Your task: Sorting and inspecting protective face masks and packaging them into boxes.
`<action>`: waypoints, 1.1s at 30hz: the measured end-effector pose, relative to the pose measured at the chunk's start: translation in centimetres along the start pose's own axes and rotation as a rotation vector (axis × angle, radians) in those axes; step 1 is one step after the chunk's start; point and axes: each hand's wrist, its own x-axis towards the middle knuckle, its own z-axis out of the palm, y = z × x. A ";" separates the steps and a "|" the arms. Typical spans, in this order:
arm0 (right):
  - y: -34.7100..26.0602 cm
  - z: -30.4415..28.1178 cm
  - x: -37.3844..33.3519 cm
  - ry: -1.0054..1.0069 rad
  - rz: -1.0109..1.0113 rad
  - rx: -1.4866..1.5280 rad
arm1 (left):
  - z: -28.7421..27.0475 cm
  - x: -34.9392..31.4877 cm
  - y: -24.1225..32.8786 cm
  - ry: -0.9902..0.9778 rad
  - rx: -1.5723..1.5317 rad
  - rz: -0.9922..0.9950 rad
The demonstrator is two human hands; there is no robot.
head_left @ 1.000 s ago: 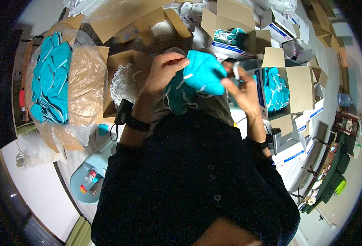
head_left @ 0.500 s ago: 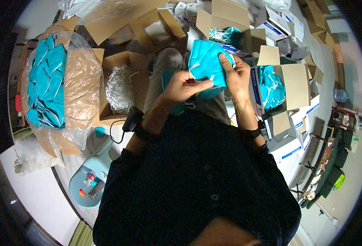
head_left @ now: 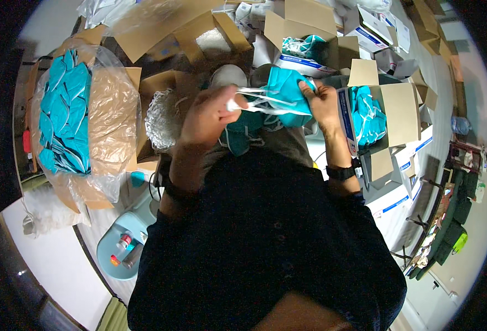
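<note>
A teal face mask is held up over my lap, gripped at its right edge by my right hand, thumb on top. White elastic straps run taut from the mask to my left hand, which is closed round them and a little blurred by motion. More teal masks lie on my lap beneath, partly hidden by my left hand and the held mask.
On the left, a plastic-lined carton holds a heap of teal masks. Beside it, a box contains bundled white straps. Open boxes with strapped masks stand right and ahead. A light-blue stool holds bottles.
My left hand has left the mask's lower edge and pulled left, drawing the straps out. The mask has tilted and shifted slightly right and down in my right hand.
</note>
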 end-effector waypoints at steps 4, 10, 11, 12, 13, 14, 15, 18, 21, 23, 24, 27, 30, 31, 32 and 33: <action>2.2 -2.0 0.7 0.283 0.007 0.070 | 1.6 1.1 0.4 -0.199 -0.786 -0.536; -7.4 1.1 -1.0 -0.305 0.095 0.532 | 2.2 1.0 -1.0 -0.254 -0.504 -0.535; -8.2 2.1 -1.6 -0.403 0.097 0.543 | 2.4 1.1 0.0 -0.257 -0.441 -0.511; -8.3 2.6 -1.8 -0.511 0.061 0.464 | 2.7 1.0 1.3 -0.259 -0.378 -0.488; -7.4 3.0 -1.4 -0.674 0.027 0.426 | 2.8 1.0 2.4 -0.259 -0.315 -0.459; -6.9 2.8 -1.2 -0.646 0.035 0.365 | 2.7 0.8 2.1 -0.283 -0.314 -0.423; -6.7 2.6 -1.1 -0.617 0.043 0.305 | 2.8 0.7 1.7 -0.284 -0.297 -0.379; -7.7 2.1 -1.3 -0.704 0.062 0.317 | 2.4 0.0 1.4 -0.256 -0.265 -0.321; -6.6 2.1 -1.3 -0.819 -0.014 0.347 | 2.6 0.2 1.8 -0.258 -0.301 -0.378; -6.3 2.0 -1.4 -0.757 0.002 0.303 | 2.8 0.5 1.8 -0.289 -0.247 -0.322; -6.1 1.8 -1.6 -0.735 0.005 0.298 | 2.9 0.7 1.7 -0.304 -0.220 -0.294; -6.1 1.5 -2.1 -0.610 -0.016 0.209 | 3.1 1.0 -0.2 -0.380 0.052 -0.223; -4.8 0.9 -2.3 -0.439 -0.092 -0.022 | 4.2 0.7 -1.5 -0.331 0.073 -0.197; -4.9 0.7 -2.2 -0.383 -0.098 -0.028 | 4.3 0.3 -1.3 -0.327 0.063 -0.215; -5.2 0.4 -2.0 -0.328 -0.104 -0.035 | 4.5 0.1 -1.1 -0.299 -0.012 -0.250; -5.2 0.1 -1.6 -0.273 -0.111 -0.042 | 4.8 -0.2 -0.9 -0.270 -0.087 -0.284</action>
